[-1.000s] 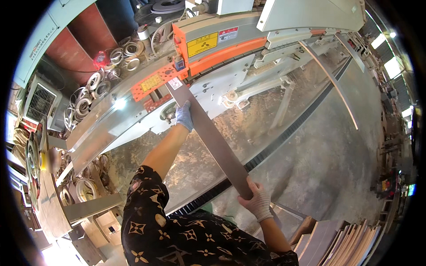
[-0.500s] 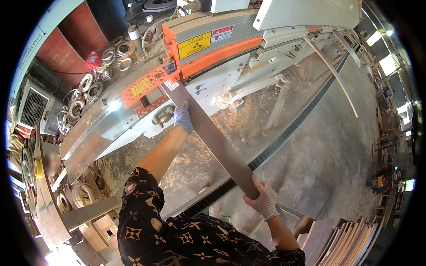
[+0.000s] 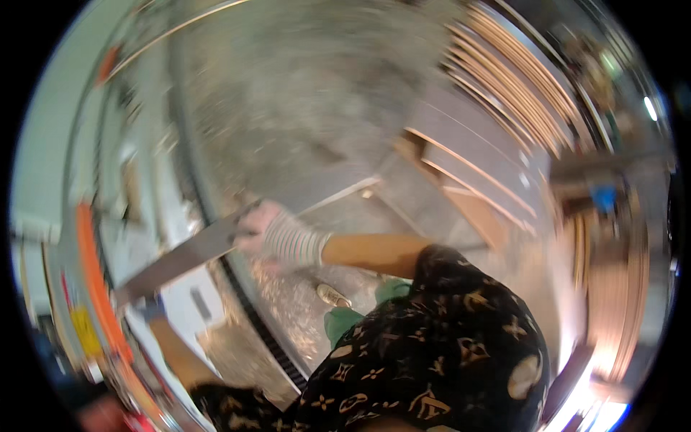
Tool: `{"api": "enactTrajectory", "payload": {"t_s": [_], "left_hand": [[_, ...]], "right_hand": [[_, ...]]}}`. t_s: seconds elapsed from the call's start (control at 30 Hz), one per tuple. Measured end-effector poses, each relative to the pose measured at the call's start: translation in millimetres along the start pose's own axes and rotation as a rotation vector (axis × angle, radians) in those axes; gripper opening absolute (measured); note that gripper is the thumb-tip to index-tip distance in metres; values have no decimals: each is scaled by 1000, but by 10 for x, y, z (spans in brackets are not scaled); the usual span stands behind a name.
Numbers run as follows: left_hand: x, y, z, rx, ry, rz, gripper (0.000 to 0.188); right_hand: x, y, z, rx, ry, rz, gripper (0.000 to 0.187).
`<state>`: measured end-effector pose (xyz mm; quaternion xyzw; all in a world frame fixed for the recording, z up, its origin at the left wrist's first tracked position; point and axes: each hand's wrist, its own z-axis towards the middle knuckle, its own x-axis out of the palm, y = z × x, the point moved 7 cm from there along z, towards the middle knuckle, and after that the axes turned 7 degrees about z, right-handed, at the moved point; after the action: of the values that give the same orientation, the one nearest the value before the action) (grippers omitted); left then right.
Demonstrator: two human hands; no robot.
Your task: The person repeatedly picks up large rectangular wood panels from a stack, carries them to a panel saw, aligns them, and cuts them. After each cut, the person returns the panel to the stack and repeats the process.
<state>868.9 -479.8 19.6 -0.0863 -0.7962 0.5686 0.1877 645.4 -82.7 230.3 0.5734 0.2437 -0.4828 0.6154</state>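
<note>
A long, narrow grey-brown board [image 3: 183, 253] slants across the left half of the view. My right hand [image 3: 273, 232], in a pale striped glove, is closed on it, its fingers smeared by motion. At the board's left end, my left hand [image 3: 149, 311] in a blue-grey glove grips the edge; its fingers are mostly hidden and blurred. Beyond my right hand a grey strip with a light edge [image 3: 338, 189] continues to the right. Blur keeps me from telling whether it belongs to the same board.
The machine's orange rail [image 3: 93, 266] runs along the left, with a black toothed strip [image 3: 252, 309] beside it. Stacked panels [image 3: 515, 79] stand at the upper right, with larger brown panels [image 3: 468, 173] near them. My shoe [image 3: 332, 295] shows on the dusty floor.
My view has swung to the right, so the machine now lies at the left and the panel stacks have come nearer. The board has left the machine's orange plate, both hands staying on it.
</note>
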Motion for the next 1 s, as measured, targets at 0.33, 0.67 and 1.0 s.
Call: {"api": "enactTrajectory", "payload": {"t_s": [0.33,0.67,1.0], "left_hand": [[2541,400,-2857,590,-13,966,44],[3617,2722,-3765,-30,485,632,56],[5194,3939,-5322,-461,1011,451,43]], "right_hand": [[-735,-2924,-7324,2121,-336,-365,71],[-1760,-3407,-10351,2136,-1131,-71,72],[-200,-1939,-9895,1558,-1497,1093,22]]}}
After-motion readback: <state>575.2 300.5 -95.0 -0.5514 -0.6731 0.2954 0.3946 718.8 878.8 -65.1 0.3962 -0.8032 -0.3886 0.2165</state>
